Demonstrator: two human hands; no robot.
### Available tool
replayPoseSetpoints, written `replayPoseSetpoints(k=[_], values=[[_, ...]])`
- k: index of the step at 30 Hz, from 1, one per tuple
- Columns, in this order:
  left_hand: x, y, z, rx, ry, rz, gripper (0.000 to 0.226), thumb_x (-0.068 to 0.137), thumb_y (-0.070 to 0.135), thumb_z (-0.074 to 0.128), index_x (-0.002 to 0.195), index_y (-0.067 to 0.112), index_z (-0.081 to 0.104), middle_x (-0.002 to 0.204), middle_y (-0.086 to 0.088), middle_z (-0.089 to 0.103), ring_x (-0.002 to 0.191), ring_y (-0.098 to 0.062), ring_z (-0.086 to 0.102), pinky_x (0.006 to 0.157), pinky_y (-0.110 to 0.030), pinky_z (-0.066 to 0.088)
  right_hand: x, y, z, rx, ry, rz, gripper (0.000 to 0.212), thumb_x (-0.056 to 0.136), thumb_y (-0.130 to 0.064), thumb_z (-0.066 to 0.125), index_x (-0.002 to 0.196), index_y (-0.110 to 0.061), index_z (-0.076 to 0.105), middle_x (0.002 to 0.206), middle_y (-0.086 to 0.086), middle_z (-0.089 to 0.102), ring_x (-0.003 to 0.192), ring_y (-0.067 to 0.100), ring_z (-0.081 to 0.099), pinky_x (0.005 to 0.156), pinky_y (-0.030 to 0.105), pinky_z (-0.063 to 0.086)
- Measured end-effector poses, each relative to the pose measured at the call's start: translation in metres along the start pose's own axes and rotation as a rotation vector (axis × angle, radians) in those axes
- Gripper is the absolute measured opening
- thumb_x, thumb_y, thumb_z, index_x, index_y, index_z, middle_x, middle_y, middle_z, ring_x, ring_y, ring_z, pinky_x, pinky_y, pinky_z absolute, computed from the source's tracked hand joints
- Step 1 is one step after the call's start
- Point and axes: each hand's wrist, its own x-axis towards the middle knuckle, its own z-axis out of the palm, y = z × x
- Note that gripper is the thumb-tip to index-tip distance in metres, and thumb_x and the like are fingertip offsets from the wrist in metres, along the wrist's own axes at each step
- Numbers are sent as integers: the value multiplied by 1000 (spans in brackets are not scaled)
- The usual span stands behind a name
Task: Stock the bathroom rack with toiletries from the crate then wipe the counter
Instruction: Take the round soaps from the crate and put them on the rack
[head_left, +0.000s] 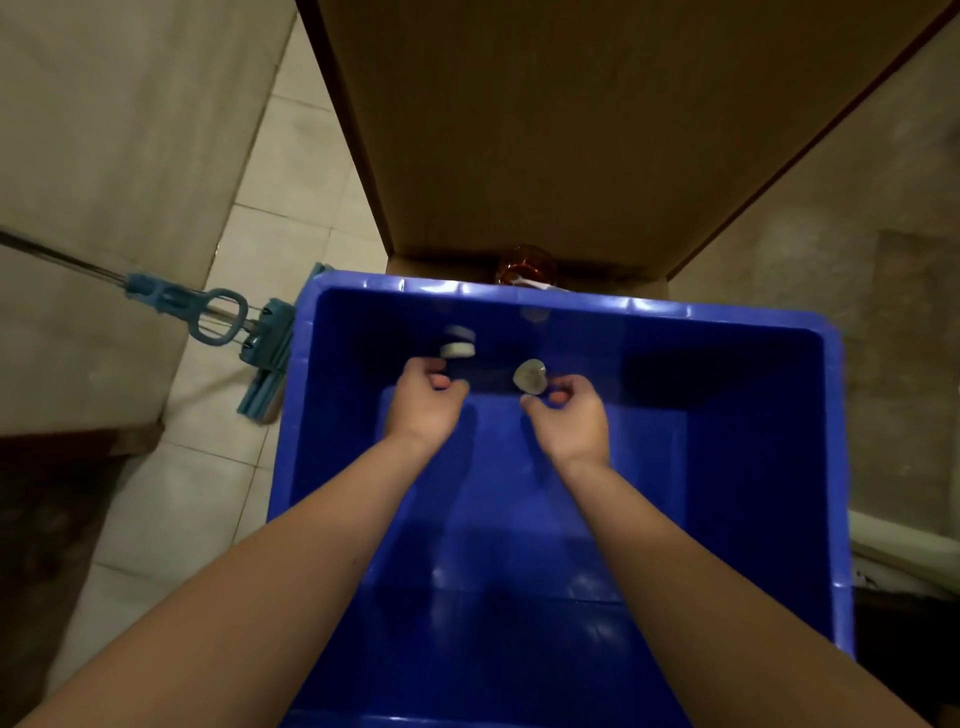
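Observation:
A large blue plastic crate (727, 332) fills the middle of the view, and both my arms reach down into it. A small round grey-and-white tub (458, 349) lies on the crate floor at the far side, just beyond my left hand (423, 402). That hand's fingers are loosely curled and hold nothing. A pale heart-shaped item (529, 375) lies right at the fingertips of my right hand (569, 415). Its fingers are curled too, and its thumb and fingers are not closed round the item. The near part of the crate floor is bare.
A brown board or cabinet face (571, 130) rises directly behind the crate. An amber glass object (524, 262) sits at its base. A blue mop (218, 314) lies on the tiled floor to the left. Stone surfaces flank both sides.

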Motion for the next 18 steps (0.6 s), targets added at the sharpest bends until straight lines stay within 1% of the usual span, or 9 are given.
replayPoseSetpoints(k=[2, 4, 6, 7, 8, 9, 10, 14, 18], values=[[11, -1, 6, -36, 41, -9, 34, 83, 19, 69, 109, 16, 47, 96, -7, 64, 92, -34, 65, 81, -48, 55, 10, 1, 9, 7, 14, 7, 37, 84, -25, 73, 115, -11, 60, 118, 9, 61, 100, 24, 60, 74, 27, 43], [20, -1, 11, -85, 73, -30, 41, 83, 23, 70, 114, 10, 47, 100, -13, 69, 95, -34, 67, 83, -50, 55, 18, 1, 15, 12, 28, 16, 43, 82, -26, 75, 119, -10, 60, 122, 12, 59, 106, 27, 60, 85, 33, 50], [27, 0, 15, -121, 96, -39, 38, 82, 28, 71, 110, 8, 53, 100, -18, 71, 86, -31, 68, 76, -44, 58, 25, 1, 20, -9, 51, 37, 48, 81, -29, 75, 123, -12, 59, 125, 12, 55, 108, 29, 58, 90, 36, 49], [30, 0, 17, -137, 96, -42, 33, 83, 30, 70, 104, 9, 56, 95, -16, 71, 74, -27, 68, 64, -35, 57, 28, 1, 22, -25, 65, 48, 48, 81, -31, 74, 124, -14, 58, 125, 11, 52, 108, 29, 57, 88, 35, 48], [32, 0, 18, -148, 91, -48, 30, 85, 32, 69, 100, 9, 58, 89, -14, 70, 59, -21, 65, 51, -25, 50, 30, 2, 24, -38, 78, 49, 48, 81, -31, 73, 123, -15, 57, 125, 11, 51, 107, 28, 56, 85, 33, 47], [34, 1, 20, -154, 89, -57, 30, 86, 34, 67, 101, 9, 60, 84, -11, 68, 49, -15, 59, 43, -20, 42, 32, 2, 25, -46, 90, 41, 46, 81, -31, 73, 122, -17, 57, 125, 10, 50, 106, 28, 56, 82, 32, 45], [35, 1, 21, -166, 91, -66, 31, 87, 34, 66, 104, 8, 60, 82, -8, 67, 45, -12, 56, 40, -17, 38, 34, 2, 27, -51, 104, 30, 45, 80, -30, 73, 121, -18, 58, 125, 9, 50, 105, 27, 57, 80, 31, 45], [36, 4, 28, -241, 85, -79, 27, 93, 27, 60, 109, 6, 62, 83, -7, 66, 48, -13, 54, 34, -14, 34, 37, 1, 33, -64, 147, -7, 37, 79, -29, 74, 113, -19, 62, 122, 7, 52, 98, 29, 60, 76, 30, 45], [29, 7, 32, -368, 68, -139, 19, 91, 16, 60, 109, 10, 55, 88, -6, 66, 53, -16, 61, 39, -19, 43, 37, 2, 34, -107, 131, -30, 31, 77, -33, 75, 102, -21, 62, 105, 6, 68, 95, 29, 64, 73, 33, 50]])
